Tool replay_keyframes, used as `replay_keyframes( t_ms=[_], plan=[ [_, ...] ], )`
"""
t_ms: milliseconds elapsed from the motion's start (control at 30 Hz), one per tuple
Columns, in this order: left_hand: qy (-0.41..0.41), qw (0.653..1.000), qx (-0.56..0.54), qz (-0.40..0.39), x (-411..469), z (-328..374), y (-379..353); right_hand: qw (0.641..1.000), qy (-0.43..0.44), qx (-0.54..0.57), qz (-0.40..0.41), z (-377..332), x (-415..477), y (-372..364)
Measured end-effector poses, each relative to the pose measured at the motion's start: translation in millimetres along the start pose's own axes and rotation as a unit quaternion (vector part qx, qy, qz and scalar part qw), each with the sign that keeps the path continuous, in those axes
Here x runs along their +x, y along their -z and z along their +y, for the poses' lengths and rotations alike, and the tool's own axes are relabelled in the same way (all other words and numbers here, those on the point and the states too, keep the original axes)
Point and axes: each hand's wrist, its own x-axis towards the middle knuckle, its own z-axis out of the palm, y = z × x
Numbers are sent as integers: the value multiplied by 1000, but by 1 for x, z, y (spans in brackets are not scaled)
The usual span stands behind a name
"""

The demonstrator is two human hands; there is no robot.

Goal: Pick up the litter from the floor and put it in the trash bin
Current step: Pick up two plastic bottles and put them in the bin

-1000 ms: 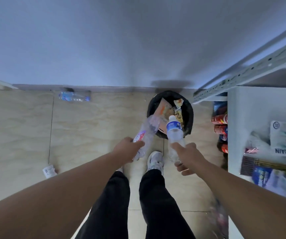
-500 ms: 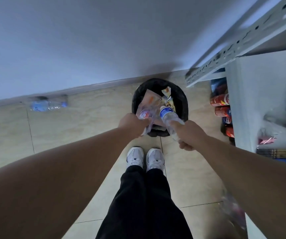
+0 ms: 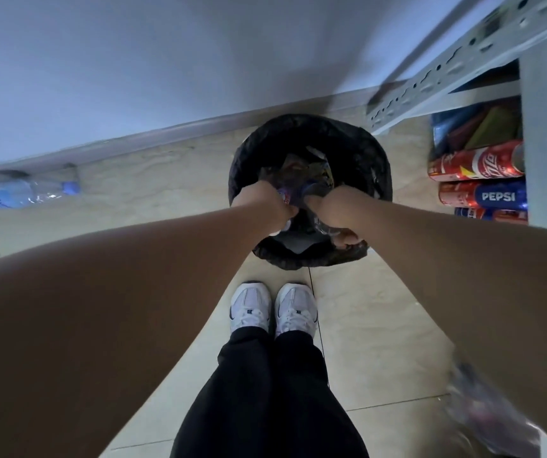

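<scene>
Plastic bottles are clutched in both closed fists, left hand (image 3: pixel 262 206) and right hand (image 3: pixel 338 214). Directly beneath them the black-lined trash bin (image 3: pixel 369 153) is seen. Another bottle (image 3: pixel 27 195) is left lying well apart, leftward.

Down on the low shelf (image 3: pixel 526 133) to the right, a blue can (image 3: pixel 496 196) reads "PEPSI" in white letters. The red can (image 3: pixel 476 161) above it carries white script, likely Coca-Cola, partly hidden. The bottle labels are too blurred to read.

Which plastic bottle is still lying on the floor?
The blue-labelled bottle on its side by the baseboard, far left; the other two are held over the trash bin.
</scene>
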Motion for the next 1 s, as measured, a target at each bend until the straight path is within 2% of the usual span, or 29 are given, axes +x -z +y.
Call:
replay_keyframes(
  t_ms=[100,200,367,567,767,1000],
  plan=[
    [-13,999,45,-1,-4,2,-8,998,22,-54,20,-3,1,-7],
    [-32,997,74,3,-16,1,-5,997,44,-50,34,4,-6,-13],
    [-57,996,72,18,-45,-6,17,978,134,-102,122,16,-37,-4],
    [-80,994,32,64,-92,-36,42,949,173,-176,198,18,-87,9],
    [-22,996,-53,63,-143,-100,53,909,225,-280,212,5,-144,-9],
    [70,980,-176,68,-211,-210,52,865,278,-391,147,-35,-207,-82]
  ],
)
